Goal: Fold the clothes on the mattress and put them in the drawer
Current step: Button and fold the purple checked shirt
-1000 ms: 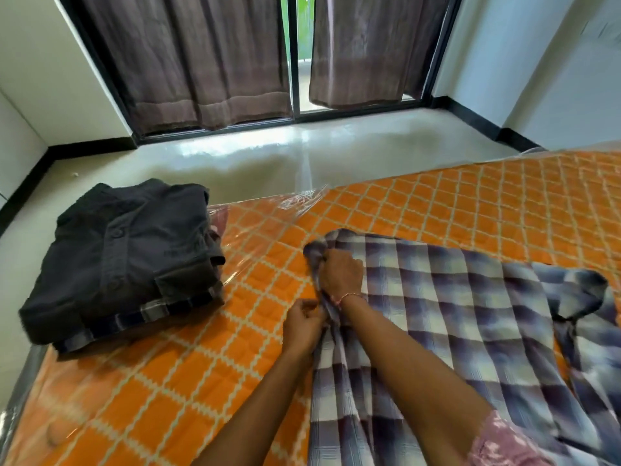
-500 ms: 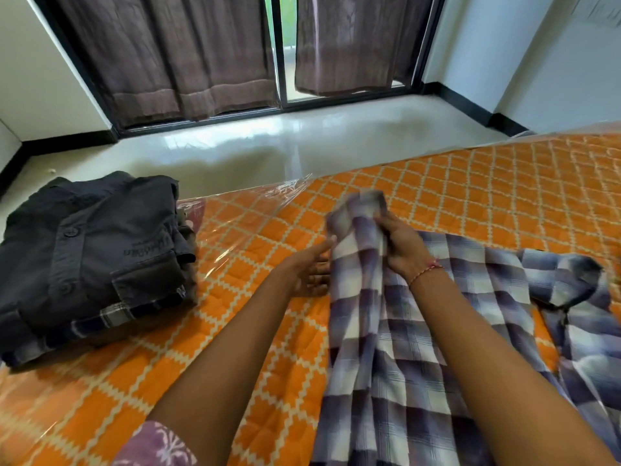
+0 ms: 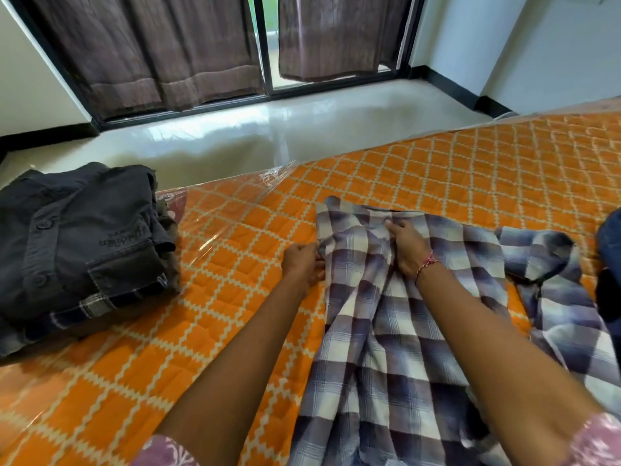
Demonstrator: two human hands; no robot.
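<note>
Clothes are the matter here, and the one being worked is a plaid shirt (image 3: 386, 331), purple, blue and white, spread over the near right part of the orange mattress (image 3: 218, 264).

From the head view, the only one given, the shirt looks light, thin and limp; it wrinkles readily and should keep no fold unless smoothed flat. It is neither fragile nor slippery, though the clear plastic film over the mattress may let it slide when tugged. Its collar, shoulder seams and side edges seem the best places to take hold, since a pull there draws the whole panel straight.

The left hand (image 3: 302, 264) sits at the shirt's left edge near the top, fingers curled, pinching the cloth there. The right hand (image 3: 406, 247) rests on the upper middle of the shirt just below the collar, with fingers bent down into the fabric; it appears to gather or pinch a fold, though the exact grip is hard to make out. One sleeve trails off to the right, crumpled.

A folded dark shirt (image 3: 77, 243) lies on a small pile at the mattress's far left, well apart from the hands. No drawer is in sight.
</note>
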